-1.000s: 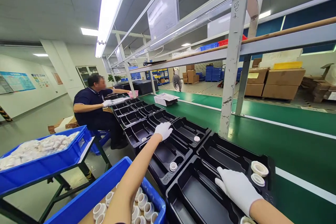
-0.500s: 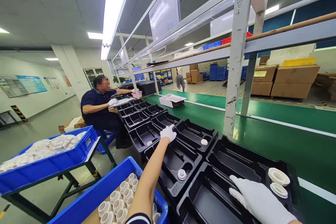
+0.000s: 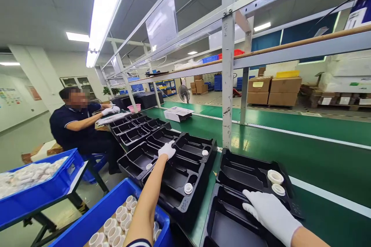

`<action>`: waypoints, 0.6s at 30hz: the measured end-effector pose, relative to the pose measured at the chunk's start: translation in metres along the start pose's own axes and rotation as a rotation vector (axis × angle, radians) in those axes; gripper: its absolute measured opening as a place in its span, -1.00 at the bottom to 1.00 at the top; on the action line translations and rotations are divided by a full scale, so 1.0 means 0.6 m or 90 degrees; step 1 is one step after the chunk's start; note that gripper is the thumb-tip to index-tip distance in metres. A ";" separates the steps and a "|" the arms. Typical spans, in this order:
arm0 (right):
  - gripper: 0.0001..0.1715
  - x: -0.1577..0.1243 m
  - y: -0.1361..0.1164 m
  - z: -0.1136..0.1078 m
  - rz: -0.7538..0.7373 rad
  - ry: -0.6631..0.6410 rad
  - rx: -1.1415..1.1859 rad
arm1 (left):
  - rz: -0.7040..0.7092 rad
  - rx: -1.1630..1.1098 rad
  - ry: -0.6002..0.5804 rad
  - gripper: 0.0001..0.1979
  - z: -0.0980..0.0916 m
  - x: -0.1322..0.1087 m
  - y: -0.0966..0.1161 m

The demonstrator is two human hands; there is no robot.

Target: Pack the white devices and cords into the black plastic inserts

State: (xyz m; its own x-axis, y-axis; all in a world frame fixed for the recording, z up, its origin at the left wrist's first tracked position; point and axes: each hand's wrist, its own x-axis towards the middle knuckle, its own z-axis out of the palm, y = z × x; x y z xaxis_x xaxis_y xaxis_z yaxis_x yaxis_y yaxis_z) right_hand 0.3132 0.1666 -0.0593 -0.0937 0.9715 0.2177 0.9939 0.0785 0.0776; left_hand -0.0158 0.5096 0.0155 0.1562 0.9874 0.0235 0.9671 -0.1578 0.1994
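Observation:
My left hand (image 3: 167, 150), in a white glove, is closed over the adjoining walls of black plastic trays (image 3: 176, 177) in the middle. Its fingertips are partly hidden behind the wall. My right hand (image 3: 266, 208), also gloved, grips the walls where two nearer black trays (image 3: 240, 175) meet. Its thumb is out of sight. Two white rings, a larger one (image 3: 275, 177) and a smaller one (image 3: 278, 190), sit at the right end of the farther of these. Single white ring-shaped parts (image 3: 188, 188) stand in several middle trays.
A blue bin (image 3: 95, 210) of white round fittings (image 3: 114, 233) stands at my lower left. Beyond it, another blue bin (image 3: 62, 185) holds white wrapped pieces. A co-worker (image 3: 78, 123) sits at the far left. A white post (image 3: 227, 85) rises beside the green belt (image 3: 261, 146).
A gap has opened between the middle trays and the right-hand trays, showing green surface. My hands keep their holds. The view has turned right, and the co-worker's hands have come together.

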 end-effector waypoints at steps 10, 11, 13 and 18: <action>-0.73 0.053 -0.056 -0.070 0.055 -0.108 0.048 | 0.063 0.023 -0.025 -0.26 0.004 -0.005 -0.002; -0.74 0.052 -0.058 -0.070 0.058 -0.106 0.055 | 0.071 0.024 -0.027 -0.26 0.005 -0.008 0.000; -0.75 0.042 -0.056 -0.066 0.067 -0.103 0.067 | 0.084 0.024 -0.030 -0.26 0.007 -0.015 0.009; -0.71 -0.023 -0.007 -0.040 0.079 -0.058 0.070 | 0.120 0.022 -0.035 -0.27 0.019 -0.051 0.069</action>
State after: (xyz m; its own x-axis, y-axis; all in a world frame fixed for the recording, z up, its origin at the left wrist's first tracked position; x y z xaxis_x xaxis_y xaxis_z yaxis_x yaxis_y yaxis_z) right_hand 0.3087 0.1476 -0.0392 0.0314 0.9911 0.1294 0.9983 -0.0249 -0.0521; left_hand 0.0219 0.4725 0.0116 0.3454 0.9385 0.0044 0.9256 -0.3414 0.1632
